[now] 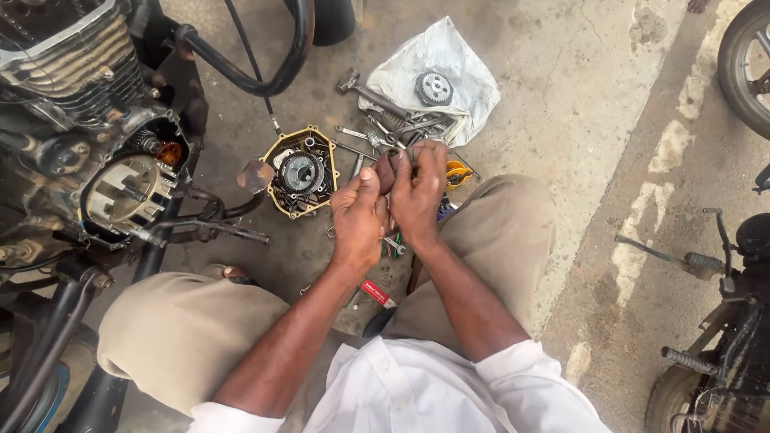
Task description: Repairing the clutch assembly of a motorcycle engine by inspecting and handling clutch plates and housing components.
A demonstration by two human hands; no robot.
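My left hand [358, 218] and my right hand [419, 191] meet in front of me above the concrete floor, both pinching a small dark part [387, 170] between the fingers. What the part is cannot be told. Just beyond the hands lie several loose tools and springs [377, 136]. A round engine cover with a yellowish gasket rim [301, 171] lies on the floor left of my hands. An opened motorcycle engine with the clutch exposed [128, 191] stands at the left.
A white cloth [449, 68] carries a grey gear [434, 87] at the back. A small orange object [457, 174] lies right of my hands. Other motorcycles stand at the right edge [722, 321] and a wheel [746, 64] at top right. My knees flank the hands.
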